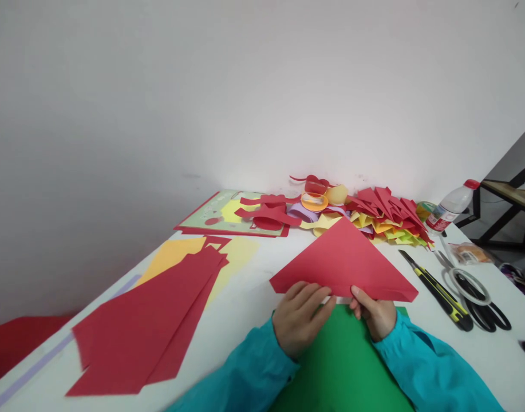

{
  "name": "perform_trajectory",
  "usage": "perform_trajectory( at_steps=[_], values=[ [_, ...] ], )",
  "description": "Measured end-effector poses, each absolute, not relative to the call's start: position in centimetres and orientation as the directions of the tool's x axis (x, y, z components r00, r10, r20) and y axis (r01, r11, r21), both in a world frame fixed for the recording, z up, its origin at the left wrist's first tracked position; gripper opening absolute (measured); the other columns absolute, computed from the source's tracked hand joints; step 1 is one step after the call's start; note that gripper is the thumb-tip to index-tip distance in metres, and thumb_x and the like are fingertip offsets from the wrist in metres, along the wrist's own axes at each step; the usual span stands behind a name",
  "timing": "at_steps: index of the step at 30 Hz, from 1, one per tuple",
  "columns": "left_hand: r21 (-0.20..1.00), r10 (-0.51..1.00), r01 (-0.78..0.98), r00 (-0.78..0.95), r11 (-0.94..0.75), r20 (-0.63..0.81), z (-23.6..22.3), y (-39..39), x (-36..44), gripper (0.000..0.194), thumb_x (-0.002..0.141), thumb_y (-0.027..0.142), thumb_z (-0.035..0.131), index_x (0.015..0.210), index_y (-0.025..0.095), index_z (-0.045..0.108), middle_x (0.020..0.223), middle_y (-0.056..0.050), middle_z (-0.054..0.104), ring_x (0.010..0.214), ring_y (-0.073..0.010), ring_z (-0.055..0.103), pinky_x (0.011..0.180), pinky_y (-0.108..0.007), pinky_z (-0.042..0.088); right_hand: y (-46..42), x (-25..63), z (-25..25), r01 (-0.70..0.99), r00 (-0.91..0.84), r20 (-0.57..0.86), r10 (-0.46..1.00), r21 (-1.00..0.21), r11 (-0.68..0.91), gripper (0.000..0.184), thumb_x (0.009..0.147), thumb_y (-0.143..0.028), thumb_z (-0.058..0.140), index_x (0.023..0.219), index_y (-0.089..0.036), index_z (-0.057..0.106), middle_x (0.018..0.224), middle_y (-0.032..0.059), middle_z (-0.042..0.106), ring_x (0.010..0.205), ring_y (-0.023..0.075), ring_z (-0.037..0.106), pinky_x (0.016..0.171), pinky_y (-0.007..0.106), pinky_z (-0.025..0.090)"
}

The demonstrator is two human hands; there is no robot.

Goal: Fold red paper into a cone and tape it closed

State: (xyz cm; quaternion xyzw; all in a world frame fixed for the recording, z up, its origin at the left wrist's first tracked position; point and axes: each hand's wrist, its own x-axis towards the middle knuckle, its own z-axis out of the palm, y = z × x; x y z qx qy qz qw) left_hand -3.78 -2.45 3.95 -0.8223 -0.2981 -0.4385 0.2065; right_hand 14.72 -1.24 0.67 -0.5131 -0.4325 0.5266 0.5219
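As the head view shows, your right hand (376, 313) pinches the lower edge of the folded red sheet (343, 257) above the green sheet (346, 372), toward the tabletop's (245, 312) near edge, while your left hand (299, 320) rests its fingers along that edge, its grip undeterminable. The triangular fold appears complete, whereas the narrow base strip seems only partly turned; folded red pieces (389, 206) lie toward the far right corner, and flat red sheets (150, 320) near the left edge appear unfolded.
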Motion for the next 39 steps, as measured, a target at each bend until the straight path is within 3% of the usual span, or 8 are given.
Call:
perform_trajectory(
  at_steps=[6, 14, 20, 23, 25, 27, 30, 39],
  values=[
    [-0.166, 0.272, 0.62, 0.549, -0.767, 0.791, 3.2, -1.8, -3.6, 0.014, 0.084, 0.009, 0.049, 0.089, 0.01, 0.061, 0.084, -0.007, 0.067, 0.074, -0.0171, 0.056, 0.065, -0.032, 0.046, -1.4, 14.4, 1.3, -0.147, -0.013, -0.147, 0.989, -0.978, -0.147, 0.04, 0.061, -0.049, 0.073, 0.047, -0.013, 0.062, 0.042, 0.0029, 0.058, 0.035, 0.0081, 0.046, 0.038, 0.021, 0.038],
    [-0.209, 0.353, 0.688, 0.58, -0.695, 0.734, 2.0, -0.9, -4.0, 0.016, 0.085, 0.011, 0.047, 0.078, 0.012, 0.061, 0.072, -0.004, 0.063, 0.064, -0.0147, 0.053, 0.052, -0.028, 0.043, 1.6, 18.0, 1.5, -0.29, 0.393, -0.278, 0.876, -0.942, -0.169, 0.044, 0.039, -0.047, 0.082, 0.047, -0.013, 0.055, 0.038, 0.0001, 0.053, 0.028, 0.0066, 0.038, 0.028, 0.021, 0.028],
    [-0.222, 0.427, 0.693, 0.63, -0.686, 0.649, 1.4, -0.9, -3.6, 0.02, 0.085, 0.011, 0.044, 0.074, 0.014, 0.061, 0.065, -0.003, 0.058, 0.06, -0.0148, 0.051, 0.049, -0.028, 0.039, 1.8, 20.0, 2.1, 0.176, 0.661, 0.192, 0.726, -0.979, 0.098, 0.042, 0.058, -0.054, 0.071, 0.072, -0.016, 0.062, 0.043, -0.0078, 0.042, 0.037, 0.0075, 0.036, 0.036, 0.023, 0.03],
    [-0.215, 0.436, 0.69, 0.635, -0.691, 0.637, 1.3, -1.0, -3.6, 0.02, 0.086, 0.011, 0.044, 0.076, 0.014, 0.061, 0.067, -0.004, 0.059, 0.062, -0.0153, 0.051, 0.05, -0.028, 0.04, 0.4, 18.6, 2.5, 0.595, 0.186, 0.644, 0.742, -0.675, 0.437, 0.02, 0.075, -0.037, 0.064, 0.08, -0.018, 0.064, 0.061, -0.0012, 0.055, 0.057, 0.012, 0.05, 0.055, 0.027, 0.042],
    [-0.197, 0.437, 0.684, 0.633, -0.703, 0.639, 1.3, -1.0, -3.5, 0.02, 0.086, 0.011, 0.043, 0.078, 0.014, 0.062, 0.068, -0.004, 0.059, 0.063, -0.0154, 0.052, 0.051, -0.028, 0.041, -0.4, 17.6, 2.5, 0.638, -0.236, 0.669, 0.704, -0.44, 0.632, 0.017, 0.08, -0.031, 0.059, 0.091, -0.019, 0.064, 0.08, 0.0052, 0.063, 0.078, 0.0169, 0.056, 0.07, 0.032, 0.045],
    [-0.16, 0.442, 0.677, 0.622, -0.719, 0.646, 1.1, -1.0, -3.4, 0.022, 0.087, 0.011, 0.042, 0.079, 0.015, 0.062, 0.069, -0.003, 0.06, 0.064, -0.0151, 0.052, 0.054, -0.028, 0.043, -0.8, 17.0, 2.1, 0.663, -0.422, 0.627, 0.655, -0.278, 0.695, 0.021, 0.083, -0.033, 0.057, 0.096, -0.019, 0.064, 0.088, 0.0075, 0.062, 0.085, 0.0194, 0.055, 0.072, 0.034, 0.043],
    [-0.092, 0.462, 0.674, 0.593, -0.733, 0.66, 0.9, -1.0, -3.4, 0.024, 0.088, 0.012, 0.04, 0.08, 0.015, 0.062, 0.071, -0.004, 0.061, 0.065, -0.0146, 0.052, 0.058, -0.029, 0.045, -0.6, 16.8, 1.4, 0.702, -0.504, 0.56, 0.657, -0.177, 0.69, 0.021, 0.085, -0.036, 0.052, 0.086, -0.02, 0.066, 0.08, 0.0052, 0.061, 0.078, 0.0178, 0.054, 0.066, 0.031, 0.04],
    [0.109, 0.635, 0.721, 0.515, -0.684, 0.576, 1.0, -1.3, -4.1, 0.024, 0.086, 0.013, 0.042, 0.079, 0.016, 0.065, 0.071, -0.005, 0.062, 0.066, -0.0158, 0.053, 0.06, -0.028, 0.047, -0.3, 17.0, 1.3, 0.72, -0.511, 0.457, 0.728, -0.235, 0.653, 0.03, 0.092, -0.032, 0.041, 0.081, -0.021, 0.066, 0.077, 0.004, 0.062, 0.075, 0.0153, 0.053, 0.069, 0.028, 0.04]
  ],
)
